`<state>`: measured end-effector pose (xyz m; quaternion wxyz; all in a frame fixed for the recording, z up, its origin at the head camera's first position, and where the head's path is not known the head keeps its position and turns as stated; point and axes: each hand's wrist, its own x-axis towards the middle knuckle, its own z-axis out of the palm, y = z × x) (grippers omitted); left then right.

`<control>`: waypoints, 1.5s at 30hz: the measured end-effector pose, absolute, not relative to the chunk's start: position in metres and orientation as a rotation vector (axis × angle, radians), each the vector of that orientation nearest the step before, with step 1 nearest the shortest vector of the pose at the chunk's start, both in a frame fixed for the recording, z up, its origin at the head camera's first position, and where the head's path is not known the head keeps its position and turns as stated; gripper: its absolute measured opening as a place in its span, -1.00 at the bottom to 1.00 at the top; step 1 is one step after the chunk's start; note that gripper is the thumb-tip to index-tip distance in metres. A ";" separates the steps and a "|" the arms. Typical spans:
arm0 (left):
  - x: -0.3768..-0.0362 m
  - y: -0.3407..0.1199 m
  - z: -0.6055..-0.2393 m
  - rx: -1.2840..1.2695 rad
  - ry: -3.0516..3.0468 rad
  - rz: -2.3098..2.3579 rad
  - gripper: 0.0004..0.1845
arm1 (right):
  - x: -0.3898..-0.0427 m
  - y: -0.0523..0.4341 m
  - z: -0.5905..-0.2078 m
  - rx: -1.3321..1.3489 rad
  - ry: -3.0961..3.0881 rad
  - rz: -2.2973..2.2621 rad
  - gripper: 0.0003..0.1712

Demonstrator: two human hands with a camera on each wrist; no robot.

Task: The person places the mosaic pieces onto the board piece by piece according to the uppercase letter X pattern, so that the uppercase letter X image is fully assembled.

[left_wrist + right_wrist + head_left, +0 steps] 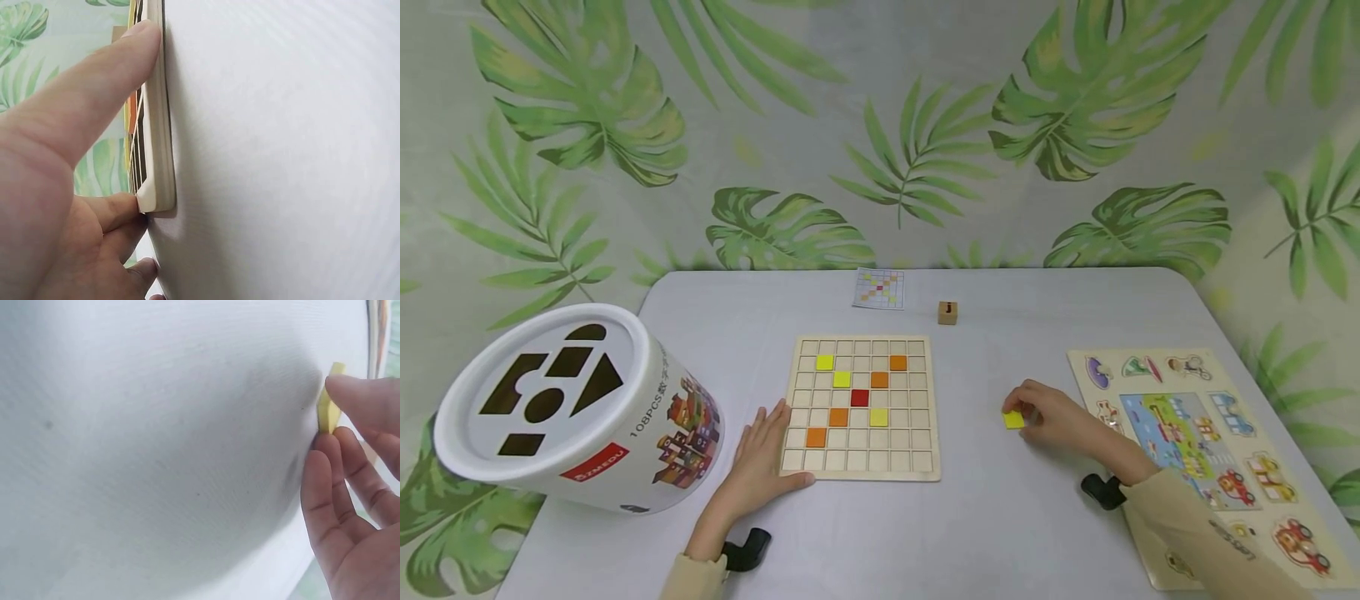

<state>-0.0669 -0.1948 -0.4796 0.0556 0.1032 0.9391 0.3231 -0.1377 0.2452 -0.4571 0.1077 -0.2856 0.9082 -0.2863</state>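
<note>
A wooden grid board (860,407) lies mid-table with yellow, orange and one red tile set in its squares. My left hand (762,454) rests flat on the table against the board's near left corner (156,200), thumb along its front edge. Right of the board, my right hand (1051,418) pinches a small yellow tile (1013,419) between fingertips, low over the table. In the right wrist view the yellow tile (328,406) stands on edge between thumb and fingers.
A white shape-sorter bucket (561,408) lies on its side at the left. A vehicle peg puzzle (1198,442) sits at the right edge. A pattern card (879,288) and a small wooden cube (947,312) lie behind the board.
</note>
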 end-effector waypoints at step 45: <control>-0.069 -0.197 -0.480 0.316 2.856 0.987 0.14 | -0.131 0.095 -0.455 -1.014 2.514 -0.856 -0.75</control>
